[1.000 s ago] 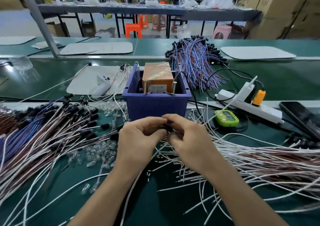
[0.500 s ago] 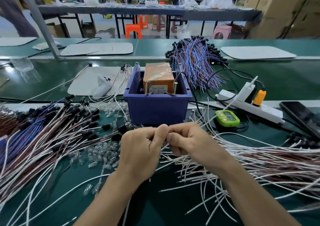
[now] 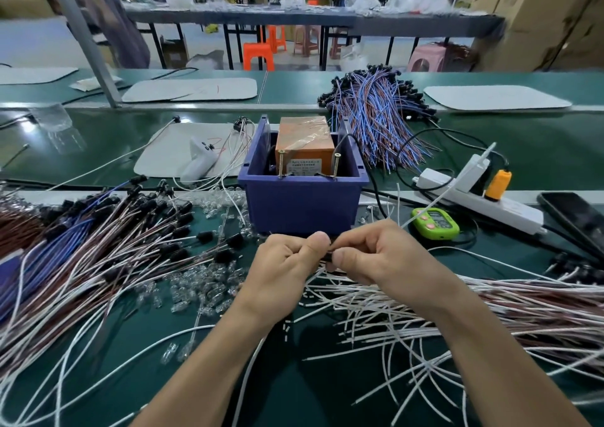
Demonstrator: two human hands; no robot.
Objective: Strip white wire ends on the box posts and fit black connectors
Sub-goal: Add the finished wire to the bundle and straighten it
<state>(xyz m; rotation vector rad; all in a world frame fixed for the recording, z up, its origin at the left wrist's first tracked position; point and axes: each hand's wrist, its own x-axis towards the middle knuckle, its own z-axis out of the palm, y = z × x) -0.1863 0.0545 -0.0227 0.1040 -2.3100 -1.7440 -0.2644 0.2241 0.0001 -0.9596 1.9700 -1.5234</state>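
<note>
**Hands.** The left hand (image 3: 287, 263) and right hand (image 3: 382, 256) meet just in front of the blue box (image 3: 302, 204), near the middle of the green bench (image 3: 294, 387). Both hands have the fingers curled, with thumb tips facing each other. Between the thumb tips sits a small black connector (image 3: 328, 255). Each hand pinches it from its own side. A white wire (image 3: 425, 207) runs up and to the right from the right hand's fingers. Its end appears to enter the connector, but the fingers cover the joint.

**Box.** The blue box stands upright, open at the top. Two screw posts (image 3: 281, 163) rise at its front wall, one left and one right. Behind them sits an orange block (image 3: 305, 145) wrapped in clear tape. A white label (image 3: 305, 167) is fixed to the block's front face; its print is too small to read.

**Stock.**
- Loose white wires (image 3: 392, 322) lie fanned across the bench towards its right edge, under and beside the right hand.
- Wires fitted with black connectors (image 3: 130, 230) are heaped towards the left edge.
- Small clear glass bulbs (image 3: 202, 289) are scattered between that heap and the left hand.
- A bundle of blue and brown wires (image 3: 376, 122) lies behind the box, towards the far edge.

**Other items.** A green handheld counter (image 3: 434, 222) lies just right of the box. A white power strip (image 3: 483, 198) and a dark phone (image 3: 575, 217) lie further right.
</note>
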